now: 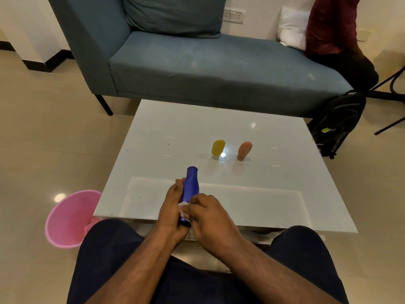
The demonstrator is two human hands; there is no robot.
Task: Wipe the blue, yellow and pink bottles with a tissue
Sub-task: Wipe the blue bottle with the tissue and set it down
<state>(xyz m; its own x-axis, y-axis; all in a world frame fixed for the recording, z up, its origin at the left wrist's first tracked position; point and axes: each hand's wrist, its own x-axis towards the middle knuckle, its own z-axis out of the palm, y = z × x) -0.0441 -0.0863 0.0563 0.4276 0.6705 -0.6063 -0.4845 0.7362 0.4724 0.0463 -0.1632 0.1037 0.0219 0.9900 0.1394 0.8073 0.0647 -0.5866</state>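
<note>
Over table edge (153, 137): left hand (173, 207) grips blue bottle (191, 183); right hand (208, 216) pinches tissue (183, 207) against it.

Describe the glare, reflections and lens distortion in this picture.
Head view: a bright lamp glare sits on the glossy table beside the yellow bottle, with a fainter one farther back; both standing bottles, yellow and pink, cast pale reflections toward the camera. Another glare spot marks the floor by the bin. Wide-angle bending skews the table edges; the hands show slight softness.

White crumpled tissue (183, 208) mostly hidden between both hands, blue plastic bottle's (191, 183) lower half covered, seated person (333, 29) cut off by top edge
</note>
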